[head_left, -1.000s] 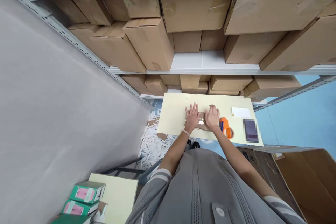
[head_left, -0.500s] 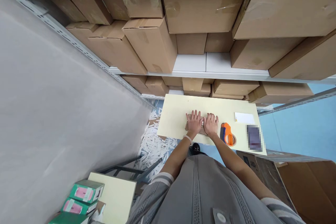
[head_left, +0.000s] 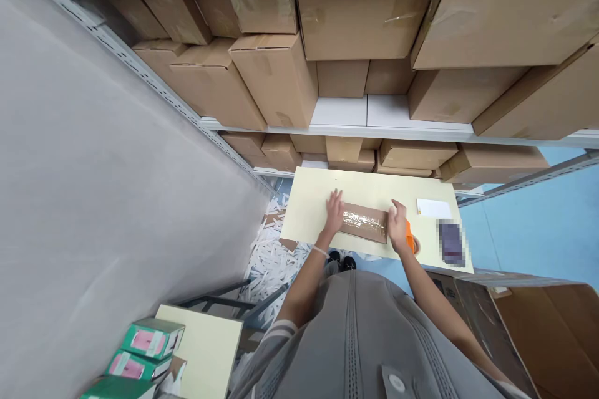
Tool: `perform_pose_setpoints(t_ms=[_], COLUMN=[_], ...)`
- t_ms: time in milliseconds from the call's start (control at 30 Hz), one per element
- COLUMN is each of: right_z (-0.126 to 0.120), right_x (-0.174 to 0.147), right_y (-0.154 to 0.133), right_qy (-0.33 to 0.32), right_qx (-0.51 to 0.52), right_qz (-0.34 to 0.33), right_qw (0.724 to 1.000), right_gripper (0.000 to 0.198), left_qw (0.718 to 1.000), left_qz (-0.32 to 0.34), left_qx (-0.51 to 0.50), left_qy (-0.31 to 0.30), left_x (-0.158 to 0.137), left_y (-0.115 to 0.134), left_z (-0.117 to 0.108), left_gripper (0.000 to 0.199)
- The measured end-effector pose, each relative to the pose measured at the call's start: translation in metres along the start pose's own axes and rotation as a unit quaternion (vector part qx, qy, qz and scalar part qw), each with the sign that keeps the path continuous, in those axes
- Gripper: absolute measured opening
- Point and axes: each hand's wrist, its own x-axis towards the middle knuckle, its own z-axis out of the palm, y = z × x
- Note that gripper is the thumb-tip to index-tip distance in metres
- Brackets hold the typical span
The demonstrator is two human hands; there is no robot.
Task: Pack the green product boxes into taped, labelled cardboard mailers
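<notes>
A flat brown cardboard box (head_left: 365, 222) with shiny clear tape along its top lies on the cream table (head_left: 306, 199). At its left end is my left hand (head_left: 334, 212), open with the fingers spread. My right hand (head_left: 397, 226) is at the opposite end, slightly blurred, its fingers apart and nothing visible held in them. Whether either hand touches the box is hard to make out. Partly hidden behind my right hand is an orange tape dispenser (head_left: 410, 238) with a roll of tape.
A white card (head_left: 433, 208) and a pixelated dark item (head_left: 452, 243) lie on the table's right side. Shelves of cardboard boxes (head_left: 276, 78) rise beyond it. Paper strips (head_left: 271, 262) litter the floor at left; green boxes (head_left: 152, 338) stand on a side table. An open carton (head_left: 552, 330) is at lower right.
Both hands have parted from the middle of the box's top to its two ends, the left going left and the right going right. The taped top is now uncovered.
</notes>
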Motion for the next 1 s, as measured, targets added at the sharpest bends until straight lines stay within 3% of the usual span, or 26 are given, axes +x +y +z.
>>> perform_pose_setpoints(t_ms=[67,133,200,267,367,467,633,800,1000], right_z=[-0.019,-0.030,-0.030,-0.022,-0.009,-0.006,-0.011,-0.002,0.029], right_x=[-0.017,-0.040,-0.066,-0.085,-0.095,-0.084,-0.061,-0.040,-0.025], right_y=[0.030,0.058,0.076,0.082,0.073,0.059,0.037,0.018,0.012], right_qy=[0.020,-0.024,-0.097,-0.157,-0.192,-0.187,-0.191,-0.178,-0.185], right_qx=[0.022,0.023,0.016,0.026,0.032,0.027,0.081,0.159,0.159], right_qz=[0.089,0.157,0.166,0.131,0.107,0.132,0.146,0.131,0.108], right_qw=[0.996,0.987,0.981,0.979,0.975,0.973,0.967,0.962,0.964], right_gripper=[0.057,0.058,0.058,0.061,0.061,0.057,0.063,0.068,0.073], left_qw=[0.996,0.987,0.976,0.968,0.964,0.967,0.974,0.966,0.955], left_qz=[-0.062,-0.112,-0.146,-0.159,-0.137,-0.128,-0.134,-0.130,-0.136], left_qx=[-0.056,-0.111,-0.152,-0.175,-0.204,-0.200,-0.161,-0.215,-0.249], left_qy=[0.011,-0.009,-0.047,-0.084,-0.097,-0.087,-0.082,-0.058,-0.083], left_x=[-0.018,-0.040,-0.062,-0.077,-0.085,-0.079,-0.058,-0.042,-0.038], left_y=[-0.029,-0.056,-0.073,-0.076,-0.064,-0.052,-0.053,-0.057,-0.049], left_z=[-0.008,-0.008,0.001,0.016,0.034,0.038,0.013,-0.019,-0.017], left_gripper=[0.054,0.062,0.074,0.081,0.085,0.085,0.079,0.069,0.065])
